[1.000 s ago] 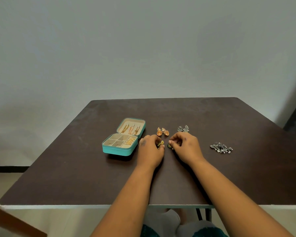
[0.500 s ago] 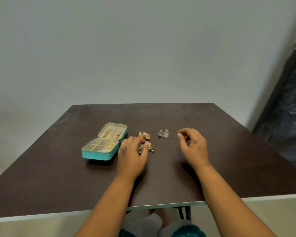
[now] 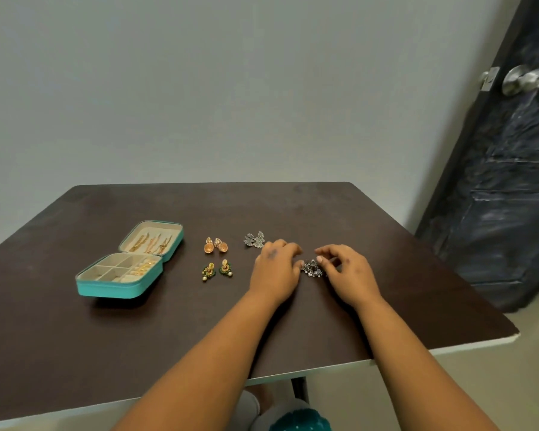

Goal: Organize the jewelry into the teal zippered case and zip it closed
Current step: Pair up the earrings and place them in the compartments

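- Teal case (image 3: 128,269) lies open on the table (image 3: 75,337), left of the hands, well apart from them. Lid holds gold dangly pieces; the right-hand tray compartments hold a few small gold pieces, the rest look empty.
- Still loose on the table: orange earrings (image 3: 216,245), green-and-gold earrings (image 3: 217,270), silver leaf earrings (image 3: 255,239), and a silver beaded cluster (image 3: 313,269).
- Both hands bracket the cluster. Left hand (image 3: 276,269) sits just beside its left edge, fingers curled; whether the tips touch it I cannot tell.
- Right hand (image 3: 344,272) is on the right edge, thumb and forefinger nearly pinched at the metal. Can't confirm the grip has actually closed on it.
- Step in hand, my read: pick up the silver cluster for transfer to the case.
- Looks like more than one piece tangled together. Separate first, or lift as one bundle from the centre so nothing dangles off.
- Pinch solid metal, not the small pale beads at the fringe; they look snag-prone.
- Use the left hand as a stop so the cluster doesn't skid on the smooth table.
- Carry low over the other earrings; the route to the case passes right above them.
- Zipping comes last; four groups are still out.
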